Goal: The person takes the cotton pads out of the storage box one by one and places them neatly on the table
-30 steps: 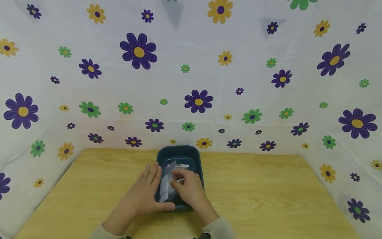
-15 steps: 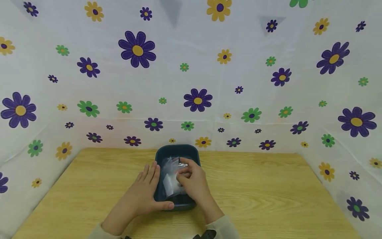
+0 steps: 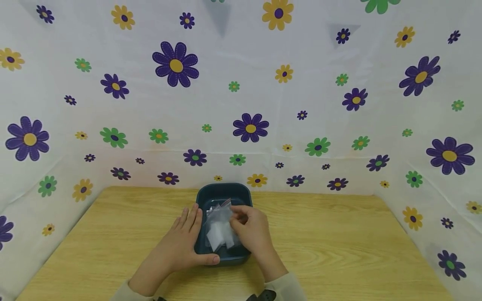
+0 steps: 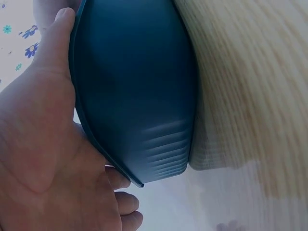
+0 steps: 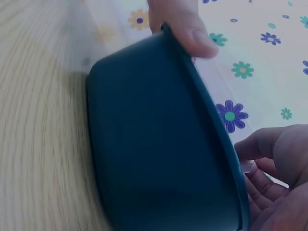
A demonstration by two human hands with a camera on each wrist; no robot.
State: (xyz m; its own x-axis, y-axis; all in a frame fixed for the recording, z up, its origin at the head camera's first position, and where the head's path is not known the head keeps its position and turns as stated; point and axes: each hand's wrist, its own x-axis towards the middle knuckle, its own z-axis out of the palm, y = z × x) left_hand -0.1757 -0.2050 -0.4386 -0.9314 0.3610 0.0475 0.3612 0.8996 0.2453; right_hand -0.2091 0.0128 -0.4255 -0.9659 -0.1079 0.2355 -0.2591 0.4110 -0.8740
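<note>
Left hand [image 3: 180, 241] lies with its fingers straight along the tray's left rim and its thumb across the near rim; the right hand [image 3: 251, 230] pinches the right edge of a clear plastic bag between thumb and fingers. Pale sleeves [image 3: 287, 287] end near the wrists, with a dark band [image 3: 266, 295] at the right one. Between the hands stands a deep, dark teal tray [image 3: 225, 263] with rounded corners and fine ridges on its outer wall. Inside it is the bag [image 3: 225, 216], thin and crumpled, reddish along its top edge, with whitish patches below. Under the tray is a wood-grain table [image 3: 339, 242]; behind rises a white cloth [image 3: 320, 50] printed with purple, yellow and green flowers.
</note>
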